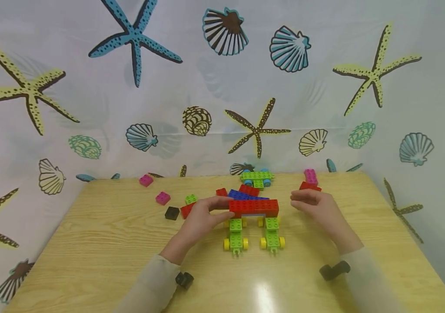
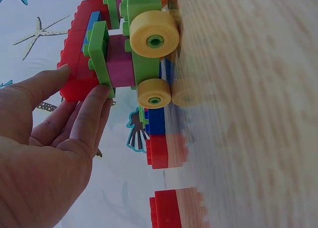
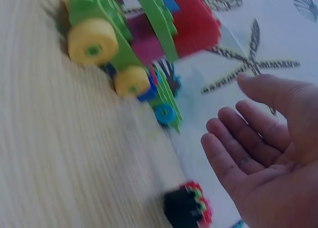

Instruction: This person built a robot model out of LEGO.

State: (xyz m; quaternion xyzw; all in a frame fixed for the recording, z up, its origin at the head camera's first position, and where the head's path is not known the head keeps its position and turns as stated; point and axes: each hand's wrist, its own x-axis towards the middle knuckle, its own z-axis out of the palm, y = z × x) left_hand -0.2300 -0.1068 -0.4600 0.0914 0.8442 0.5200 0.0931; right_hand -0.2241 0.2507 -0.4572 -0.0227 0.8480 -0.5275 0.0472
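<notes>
Two green wheeled bases [image 1: 236,240] with yellow wheels stand side by side on the table. Pink bricks [image 2: 120,61] rise from them, topped by green plates [image 2: 99,56], with red bricks [image 1: 254,208] bridging across above. My left hand [image 1: 203,217] pinches the left end of these red bricks between thumb and fingers; in the left wrist view its fingertips also touch the green plate. To the right of the structure, my right hand [image 1: 319,211] is held apart from it, fingers loosely bent, palm bare in the right wrist view.
Behind the structure lie blue bricks [image 1: 239,194], a red brick [image 1: 249,189] and a green base with blue wheels [image 1: 257,176]. To the left are pink bricks [image 1: 163,198] and a black brick [image 1: 172,213]. A pink brick [image 1: 310,176] lies beyond my right hand. A patterned curtain [image 1: 167,108] borders the table.
</notes>
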